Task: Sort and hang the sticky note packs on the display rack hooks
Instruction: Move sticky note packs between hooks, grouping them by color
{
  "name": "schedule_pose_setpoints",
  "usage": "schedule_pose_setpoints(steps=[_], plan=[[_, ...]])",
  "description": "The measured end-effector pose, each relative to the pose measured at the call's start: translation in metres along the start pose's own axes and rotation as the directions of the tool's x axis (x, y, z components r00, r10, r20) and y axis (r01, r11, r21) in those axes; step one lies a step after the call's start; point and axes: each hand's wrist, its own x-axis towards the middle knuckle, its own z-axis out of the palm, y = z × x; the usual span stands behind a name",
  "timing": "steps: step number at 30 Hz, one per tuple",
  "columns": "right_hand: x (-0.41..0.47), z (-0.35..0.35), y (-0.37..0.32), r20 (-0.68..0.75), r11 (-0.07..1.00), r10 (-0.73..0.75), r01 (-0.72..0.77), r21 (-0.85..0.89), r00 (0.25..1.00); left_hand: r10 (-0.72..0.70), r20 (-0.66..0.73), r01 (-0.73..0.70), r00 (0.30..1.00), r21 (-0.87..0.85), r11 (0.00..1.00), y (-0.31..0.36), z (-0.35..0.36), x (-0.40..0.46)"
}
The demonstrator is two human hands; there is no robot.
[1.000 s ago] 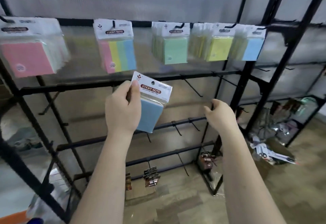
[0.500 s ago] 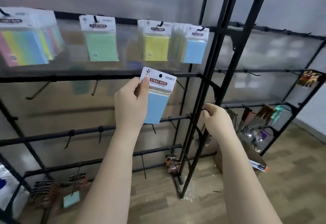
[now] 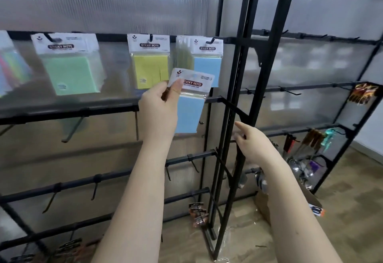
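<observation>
My left hand (image 3: 159, 110) pinches a blue sticky note pack (image 3: 189, 109) by its white header, thumb on the front, just below the top rail. On that rail's hooks hang a green pack (image 3: 70, 72), a yellow pack (image 3: 150, 65) and a bunch of blue packs (image 3: 207, 61). The held pack overlaps the lower edges of the yellow and blue ones. A multicoloured pack (image 3: 12, 70) shows blurred at the far left. My right hand (image 3: 251, 143) is lower, by the black upright post (image 3: 234, 117), fingers loosely stretched toward it and holding nothing.
The black display rack (image 3: 68, 112) has several bare hooks on its lower rails. A second rack section (image 3: 331, 88) to the right carries tools and small goods. A cardboard box (image 3: 310, 200) stands on the wooden floor. Brown packets (image 3: 198, 214) hang low.
The view has swung right and closer. My left hand has raised the blue pack up toward the hanging blue packs. My right hand's fingers have uncurled beside the post.
</observation>
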Motion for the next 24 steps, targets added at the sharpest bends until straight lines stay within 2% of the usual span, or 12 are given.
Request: schedule_pose_setpoints(steps=[3,7,16,21,24], plan=[[0.030,-0.004,0.001,-0.021,1.000,-0.026,0.027,0.009,0.999,0.013,0.023,-0.011,1.000,-0.079,0.997,-0.006,0.027,0.027],[0.067,-0.004,0.002,-0.019,0.998,-0.061,0.061,-0.031,0.998,0.055,0.010,-0.054,0.998,-0.061,0.997,-0.013,0.061,0.065],[0.113,0.006,0.013,0.105,0.994,-0.069,0.077,-0.082,0.992,0.059,0.002,-0.059,0.998,-0.068,0.996,-0.029,0.101,0.116],[0.123,0.004,0.015,0.162,0.991,-0.114,0.122,-0.044,0.980,0.078,-0.049,-0.082,0.996,-0.096,0.992,-0.026,0.110,0.112],[0.129,0.002,0.016,0.209,0.983,-0.154,0.170,-0.062,0.966,0.079,-0.112,-0.084,0.991,-0.042,0.996,-0.026,0.112,0.109]])
